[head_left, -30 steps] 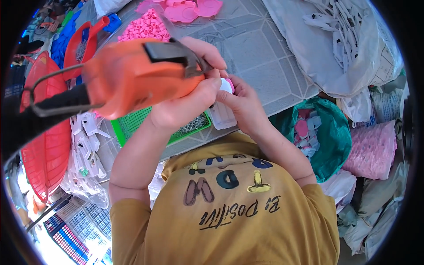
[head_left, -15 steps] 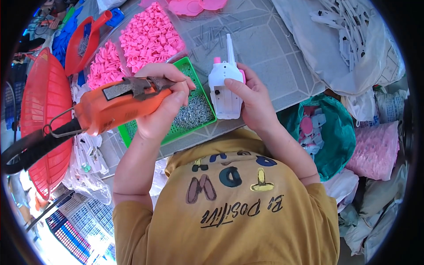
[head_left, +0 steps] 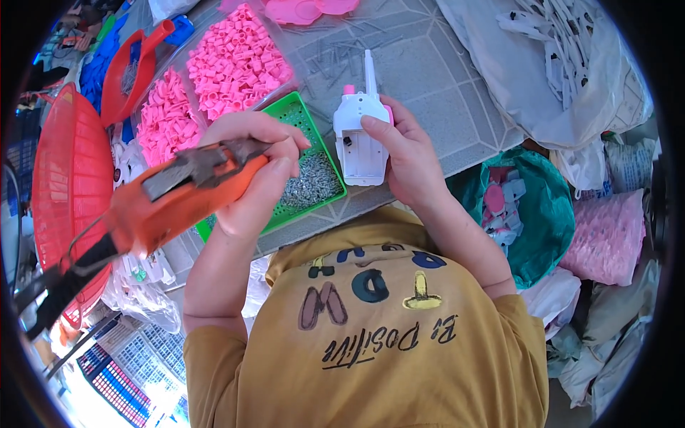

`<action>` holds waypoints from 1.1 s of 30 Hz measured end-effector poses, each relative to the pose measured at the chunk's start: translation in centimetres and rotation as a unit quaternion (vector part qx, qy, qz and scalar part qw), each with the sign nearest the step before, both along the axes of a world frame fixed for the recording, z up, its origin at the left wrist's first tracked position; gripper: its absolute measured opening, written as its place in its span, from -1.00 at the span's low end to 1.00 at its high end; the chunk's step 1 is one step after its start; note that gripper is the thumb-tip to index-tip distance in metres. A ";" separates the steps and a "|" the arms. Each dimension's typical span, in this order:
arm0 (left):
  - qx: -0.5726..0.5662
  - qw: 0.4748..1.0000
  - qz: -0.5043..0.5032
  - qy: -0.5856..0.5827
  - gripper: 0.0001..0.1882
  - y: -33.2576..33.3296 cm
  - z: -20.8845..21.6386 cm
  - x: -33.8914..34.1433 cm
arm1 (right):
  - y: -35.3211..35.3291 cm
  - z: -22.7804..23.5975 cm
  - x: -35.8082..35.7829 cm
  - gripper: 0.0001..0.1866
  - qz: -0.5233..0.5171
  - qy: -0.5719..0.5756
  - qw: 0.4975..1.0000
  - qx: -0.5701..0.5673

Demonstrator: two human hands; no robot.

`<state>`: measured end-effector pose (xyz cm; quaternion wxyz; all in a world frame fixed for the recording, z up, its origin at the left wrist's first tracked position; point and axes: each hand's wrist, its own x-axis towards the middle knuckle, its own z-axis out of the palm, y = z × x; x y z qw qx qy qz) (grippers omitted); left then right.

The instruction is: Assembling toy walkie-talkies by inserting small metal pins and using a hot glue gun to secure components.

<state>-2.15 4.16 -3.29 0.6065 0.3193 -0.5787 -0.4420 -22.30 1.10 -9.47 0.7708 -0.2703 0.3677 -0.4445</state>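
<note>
My left hand [head_left: 250, 167] is closed around an orange electric screwdriver [head_left: 178, 196], with a black cord at its rear end and dark worn tape along its top. Its tip is hidden by my fingers, above the green basket tray [head_left: 335, 194] of small metal screws [head_left: 308, 178]. In my right hand [head_left: 410, 153] is a white toy walkie-talkie [head_left: 360, 158], antenna pointing away from me. The thumb presses on its back, next to an open battery compartment; pink parts show at its top and right side. Tool and toy are apart.
Bags of small pink plastic parts [head_left: 239, 64] lie behind the tray. A red basket [head_left: 71, 192] and a red scoop [head_left: 132, 71] stand at the left. On the right are a green-lined bin [head_left: 546, 221] of plastic pieces and a white sack [head_left: 485, 43] with white parts.
The screwdriver's rear end has swung down toward me, with the left hand turning slightly. The toy walkie-talkie has shifted a little left and away, still in my right hand.
</note>
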 end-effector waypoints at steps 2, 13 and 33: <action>-0.006 1.000 -0.003 0.006 -0.72 0.3 1.2 -0.2 | 0.1 -0.2 0.0 -0.50 -0.003 0.019 1.000 -0.018; 0.018 0.995 -0.083 0.056 -0.76 0.9 2.6 -2.7 | 0.3 -0.3 0.3 -0.57 -0.009 0.031 0.999 -0.039; 0.068 0.991 -0.109 -0.029 -0.74 -0.1 0.8 -2.3 | 0.7 -0.6 0.6 -0.53 -0.028 0.051 0.997 -0.059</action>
